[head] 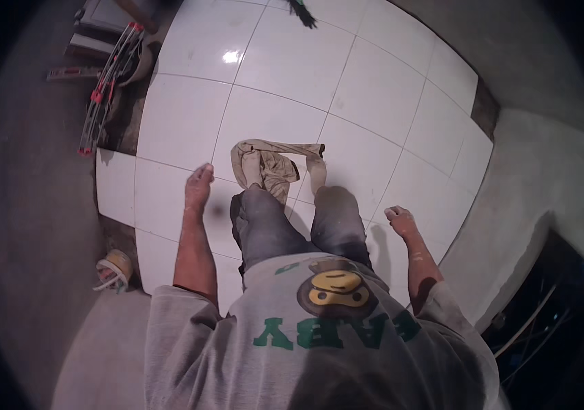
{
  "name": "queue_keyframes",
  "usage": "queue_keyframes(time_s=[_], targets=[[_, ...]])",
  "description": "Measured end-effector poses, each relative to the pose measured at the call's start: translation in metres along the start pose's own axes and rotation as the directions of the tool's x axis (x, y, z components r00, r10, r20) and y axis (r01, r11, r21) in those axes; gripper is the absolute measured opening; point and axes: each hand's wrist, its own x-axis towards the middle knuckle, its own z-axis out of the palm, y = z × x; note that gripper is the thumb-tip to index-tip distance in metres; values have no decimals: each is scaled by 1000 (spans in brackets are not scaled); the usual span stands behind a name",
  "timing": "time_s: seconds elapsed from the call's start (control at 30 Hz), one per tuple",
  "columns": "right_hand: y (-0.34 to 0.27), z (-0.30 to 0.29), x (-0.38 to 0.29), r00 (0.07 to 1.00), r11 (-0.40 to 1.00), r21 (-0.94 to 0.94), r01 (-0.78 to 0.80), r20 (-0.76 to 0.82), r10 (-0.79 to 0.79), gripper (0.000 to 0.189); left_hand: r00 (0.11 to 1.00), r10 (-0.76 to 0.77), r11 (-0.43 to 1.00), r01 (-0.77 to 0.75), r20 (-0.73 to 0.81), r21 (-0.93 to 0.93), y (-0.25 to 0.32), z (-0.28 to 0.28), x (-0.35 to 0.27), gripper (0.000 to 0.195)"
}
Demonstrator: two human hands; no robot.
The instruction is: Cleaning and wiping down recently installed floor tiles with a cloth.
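Observation:
I stand on white floor tiles point(281, 102) with dark joint lines between them. A dirty beige cloth point(276, 166) lies crumpled around my feet, and one foot seems to rest on it. My left hand point(199, 182) hangs to the left of the cloth, fingers curled, apart from it. Out to the right of my legs, my right hand point(401, 219) hangs over the tiles with its fingers bent. Neither hand shows an object in it. Pale dust or paste marks both hands and forearms.
A tile cutter with red parts point(99, 95) leans at the upper left, near a spirit level point(74, 73). A yellowish bucket point(116, 266) stands at the lower left. Green-black bristles point(302, 14) show at the top. A grey wall point(532, 154) bounds the right side.

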Motion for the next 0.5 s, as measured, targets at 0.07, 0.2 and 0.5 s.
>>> queue_keyframes(time_s=[0.07, 0.2, 0.5], targets=[[-4, -36, 8, 998, 995, -71, 69, 3, -69, 42, 998, -44, 999, 44, -52, 3, -41, 30, -19, 50], [-5, -88, 40, 985, 978, -169, 125, -95, -142, 41, 996, -85, 996, 85, 0, -9, -81, 92, -82, 41], [58, -59, 42, 942, 934, -124, 335, 42, -333, 40, 986, -128, 988, 135, -105, 69, -126, 144, -122, 46]])
